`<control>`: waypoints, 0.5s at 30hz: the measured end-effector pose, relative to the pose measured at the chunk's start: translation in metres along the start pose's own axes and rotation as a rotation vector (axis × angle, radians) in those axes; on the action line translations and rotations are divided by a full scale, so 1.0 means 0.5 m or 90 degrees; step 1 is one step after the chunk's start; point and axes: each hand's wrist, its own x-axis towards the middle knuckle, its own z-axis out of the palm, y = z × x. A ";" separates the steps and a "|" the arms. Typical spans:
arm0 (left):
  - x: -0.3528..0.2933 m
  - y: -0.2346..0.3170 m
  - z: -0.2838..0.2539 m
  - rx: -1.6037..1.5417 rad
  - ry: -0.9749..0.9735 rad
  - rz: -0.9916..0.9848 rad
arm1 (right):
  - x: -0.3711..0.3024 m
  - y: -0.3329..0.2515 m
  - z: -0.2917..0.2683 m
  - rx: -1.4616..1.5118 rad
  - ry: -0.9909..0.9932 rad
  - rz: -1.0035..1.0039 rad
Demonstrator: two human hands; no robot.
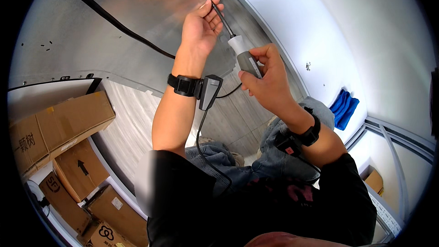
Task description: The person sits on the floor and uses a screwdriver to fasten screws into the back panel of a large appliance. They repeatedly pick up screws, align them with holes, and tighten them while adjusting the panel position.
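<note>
My right hand (270, 75) is wrapped round the grey and white handle of a screwdriver (237, 45). The shaft points up and to the left, away from my body. At its tip, the thumb and fingers of my left hand (201, 27) are pinched together. Anything small between those fingertips is too tiny to make out. Just behind and left of my left hand spreads a large bare metal panel (137, 32), with vent slots at its top and small holes. A black cable (119, 25) runs across the panel toward my left wrist.
Cardboard boxes (77, 121) are stacked at the lower left. On the right, a blue cloth (343, 109) lies by a white wall (315, 36), near a metal frame (402, 142). Wood-look floor (238, 110) shows below my hands. Straps with wired devices (210, 91) sit on both wrists.
</note>
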 end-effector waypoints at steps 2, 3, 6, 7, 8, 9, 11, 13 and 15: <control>0.002 -0.001 -0.001 -0.001 -0.001 -0.001 | 0.000 0.001 0.002 0.008 0.002 0.000; 0.003 -0.002 -0.001 -0.002 -0.001 -0.002 | 0.000 -0.003 0.003 0.029 -0.004 0.019; 0.000 -0.002 0.005 -0.012 0.008 0.001 | 0.000 -0.016 0.006 0.074 -0.019 0.055; -0.001 -0.002 0.008 -0.015 0.016 -0.003 | 0.000 -0.015 0.008 0.078 -0.021 0.051; -0.001 -0.002 0.010 -0.018 0.024 -0.007 | 0.000 -0.014 0.010 0.082 -0.022 0.048; -0.002 -0.001 0.011 -0.020 0.032 -0.012 | 0.001 -0.015 0.010 0.084 -0.026 0.055; -0.002 -0.001 0.010 -0.030 0.030 -0.016 | 0.001 -0.018 0.011 0.086 -0.034 0.069; -0.001 0.000 0.005 -0.035 0.012 -0.017 | 0.003 -0.021 0.010 0.137 -0.039 0.097; 0.000 0.000 -0.007 -0.036 -0.021 -0.012 | 0.000 -0.023 0.012 0.193 -0.036 0.125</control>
